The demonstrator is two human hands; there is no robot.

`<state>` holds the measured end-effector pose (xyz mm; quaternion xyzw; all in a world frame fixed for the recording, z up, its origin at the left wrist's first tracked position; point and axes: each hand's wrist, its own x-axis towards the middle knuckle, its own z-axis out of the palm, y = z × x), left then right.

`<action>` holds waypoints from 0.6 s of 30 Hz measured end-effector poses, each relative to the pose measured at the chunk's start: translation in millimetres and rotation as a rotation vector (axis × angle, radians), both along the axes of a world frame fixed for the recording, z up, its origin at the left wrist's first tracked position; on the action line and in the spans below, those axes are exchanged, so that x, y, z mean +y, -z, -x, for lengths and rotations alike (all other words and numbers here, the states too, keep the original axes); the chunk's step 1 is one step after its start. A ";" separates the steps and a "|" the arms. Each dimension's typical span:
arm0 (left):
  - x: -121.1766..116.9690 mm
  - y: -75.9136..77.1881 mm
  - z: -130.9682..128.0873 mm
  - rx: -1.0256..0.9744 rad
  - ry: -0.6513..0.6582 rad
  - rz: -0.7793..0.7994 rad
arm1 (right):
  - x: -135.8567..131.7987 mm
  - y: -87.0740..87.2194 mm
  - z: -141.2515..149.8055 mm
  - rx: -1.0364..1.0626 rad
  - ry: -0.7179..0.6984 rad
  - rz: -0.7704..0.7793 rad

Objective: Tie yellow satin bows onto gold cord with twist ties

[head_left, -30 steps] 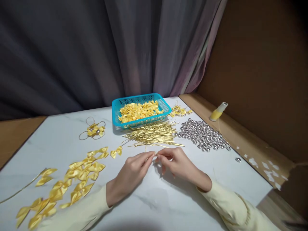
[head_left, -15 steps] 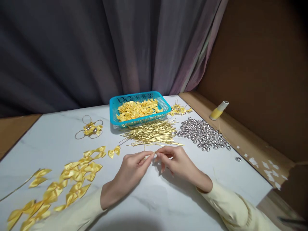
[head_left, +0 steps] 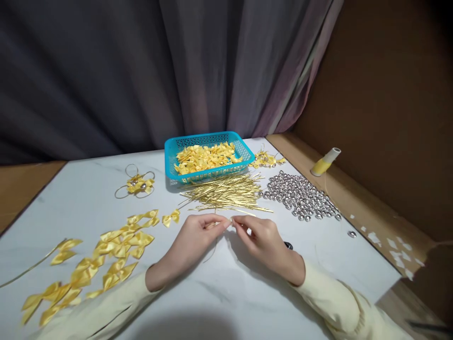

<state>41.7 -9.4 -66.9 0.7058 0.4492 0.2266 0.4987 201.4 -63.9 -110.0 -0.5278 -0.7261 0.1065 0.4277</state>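
My left hand [head_left: 196, 238] is closed in a pinch on a thin gold cord [head_left: 210, 254], whose loose end hangs below the fingers. Fingertip to fingertip with it, my right hand [head_left: 264, 241] pinches the same cord, and a tiny pale bit shows where they meet. Fingers cover most of the cord. Just beyond both hands lies a pile of gold cord strands [head_left: 226, 191]. Yellow satin bows [head_left: 115, 243] are spread to the left of my left hand. A small dark object [head_left: 289, 245] peeks out beside my right wrist; its kind is hidden.
Behind the strands stands a blue basket [head_left: 167, 158] of yellow bows. Silver beads [head_left: 300, 196] are heaped at the right. Bows with cord loops [head_left: 138, 184] lie at the left, others [head_left: 267, 159] behind the beads. A yellow thread spool [head_left: 324, 163] stands beyond the table's right edge.
My fingertips have drawn together, and the right fingers have curled in more tightly. A cord end now shows below my left hand. The dark object has come into view. The whole view has shifted slightly.
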 end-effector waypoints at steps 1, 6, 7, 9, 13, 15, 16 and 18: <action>0.0 0.5 0.2 -0.006 0.001 -0.004 | 0.0 -0.4 -0.1 -0.002 0.000 0.002; -0.4 1.1 0.7 0.005 0.001 -0.043 | -0.4 -2.7 -0.9 -0.016 -0.022 0.016; -0.7 1.0 0.8 0.011 0.001 -0.049 | -0.5 -3.1 -1.3 -0.030 -0.031 0.016; -1.4 0.5 1.1 0.016 0.007 -0.058 | -0.8 -3.6 -2.3 -0.070 -0.043 0.016; -2.2 1.0 1.6 0.040 0.016 -0.088 | -0.9 -3.0 -3.3 -0.136 -0.035 0.000; -2.4 2.9 2.0 0.073 0.015 -0.105 | -0.5 -1.8 -2.9 -0.144 -0.024 -0.008; -2.6 4.2 2.2 0.088 0.019 -0.120 | -0.3 -1.1 -2.5 -0.142 -0.016 -0.013; -3.4 7.2 2.8 0.111 0.031 -0.173 | 0.1 0.1 -1.6 -0.136 0.000 -0.026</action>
